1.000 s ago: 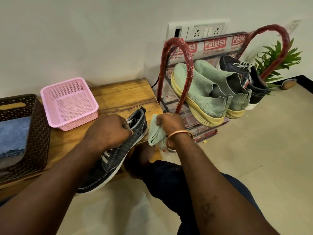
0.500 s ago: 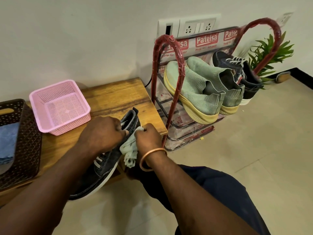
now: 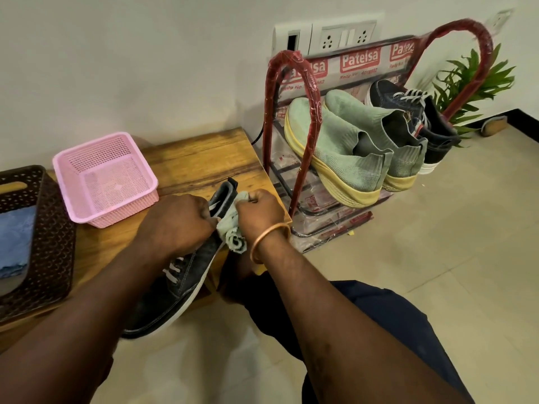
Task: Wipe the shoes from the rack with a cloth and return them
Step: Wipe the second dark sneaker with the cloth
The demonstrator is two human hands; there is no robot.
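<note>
My left hand [image 3: 175, 225] grips a dark grey sneaker [image 3: 178, 287] with white laces and a white sole, held tilted over the edge of a wooden bench [image 3: 201, 161]. My right hand [image 3: 259, 211] holds a bunched pale green cloth [image 3: 233, 237] against the sneaker's heel side. The red-framed shoe rack [image 3: 309, 118] stands to the right. On it sit two green knit shoes [image 3: 344, 147] with yellow soles and the matching dark sneaker [image 3: 414, 118].
A pink plastic basket [image 3: 105, 179] sits on the bench. At the far left is a dark brown basket [image 3: 43, 243] holding blue cloth. Wall sockets [image 3: 335, 36] are above the rack and a green plant [image 3: 472, 80] is behind it. Beige tiled floor [image 3: 437, 243] stretches right.
My right hand has brought the cloth from beside the rack up to the sneaker's heel and is now rubbing against it. My left hand still holds the sneaker.
</note>
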